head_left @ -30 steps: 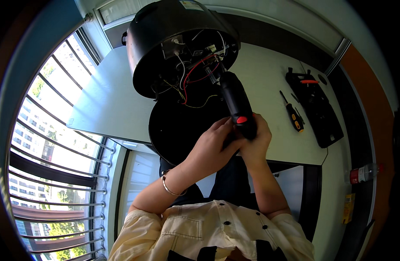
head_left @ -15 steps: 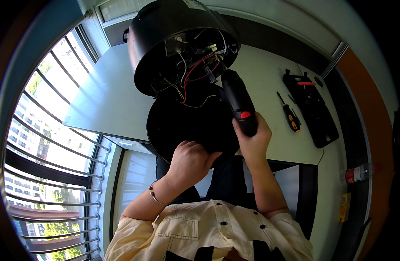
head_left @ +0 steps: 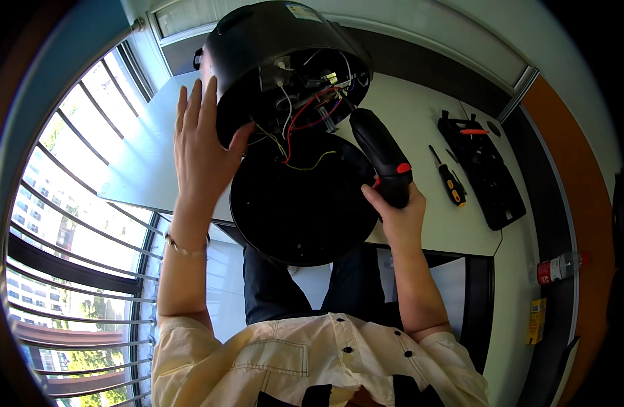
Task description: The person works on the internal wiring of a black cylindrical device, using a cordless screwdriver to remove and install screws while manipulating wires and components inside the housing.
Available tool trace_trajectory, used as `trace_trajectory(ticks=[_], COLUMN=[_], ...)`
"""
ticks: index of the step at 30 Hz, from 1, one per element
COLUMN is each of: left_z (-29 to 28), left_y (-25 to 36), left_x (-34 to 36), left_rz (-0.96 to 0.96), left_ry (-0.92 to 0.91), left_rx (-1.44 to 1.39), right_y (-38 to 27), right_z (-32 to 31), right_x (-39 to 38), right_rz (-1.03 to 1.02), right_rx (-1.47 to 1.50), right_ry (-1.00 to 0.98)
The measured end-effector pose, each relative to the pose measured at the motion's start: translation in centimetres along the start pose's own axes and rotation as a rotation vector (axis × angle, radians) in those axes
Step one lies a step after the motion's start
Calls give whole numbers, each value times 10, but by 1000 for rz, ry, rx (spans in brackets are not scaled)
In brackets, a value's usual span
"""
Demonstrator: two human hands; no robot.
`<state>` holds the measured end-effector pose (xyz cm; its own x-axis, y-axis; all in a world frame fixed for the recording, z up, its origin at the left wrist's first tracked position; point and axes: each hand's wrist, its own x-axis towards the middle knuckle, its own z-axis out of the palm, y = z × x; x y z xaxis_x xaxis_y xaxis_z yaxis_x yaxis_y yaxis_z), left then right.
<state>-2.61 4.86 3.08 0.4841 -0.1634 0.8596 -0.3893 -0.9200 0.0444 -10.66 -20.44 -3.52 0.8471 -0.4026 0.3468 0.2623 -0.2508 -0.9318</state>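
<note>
Gripping: R hand [head_left: 404,216] clamped on blk cordless driver [head_left: 374,139], bit toward wiring [head_left: 289,141].
L hand [head_left: 205,152]: empty, fingers spread, by housing's left side; contact unclear.
Housing [head_left: 274,44]: far ctr, tipped; sticker [head_left: 304,11] unreadable. Rd blk cover [head_left: 305,203] near.
Right: screwdriver [head_left: 452,186], tool case [head_left: 487,178], red-label btl [head_left: 559,268], ylw box [head_left: 536,321].

power screwdriver [head_left: 381,154]: black, red | wires [head_left: 289,134]: red, white, yellow | housing [head_left: 274,41]: black
</note>
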Motion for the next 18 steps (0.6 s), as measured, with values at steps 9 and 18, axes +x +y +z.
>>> trace_trajectory(ticks=[9,18], left_z=[25,24], left_y=[-30,-36], left_x=[23,23], left_rz=[-188,-224], left_ry=[-204,-219], left_rx=[-208,-314], right_y=[7,8], right_z=[-6,-15], right_x=[9,32], right_rz=[-20,-723], right_rx=[-42,-641], right_ry=[-29,94])
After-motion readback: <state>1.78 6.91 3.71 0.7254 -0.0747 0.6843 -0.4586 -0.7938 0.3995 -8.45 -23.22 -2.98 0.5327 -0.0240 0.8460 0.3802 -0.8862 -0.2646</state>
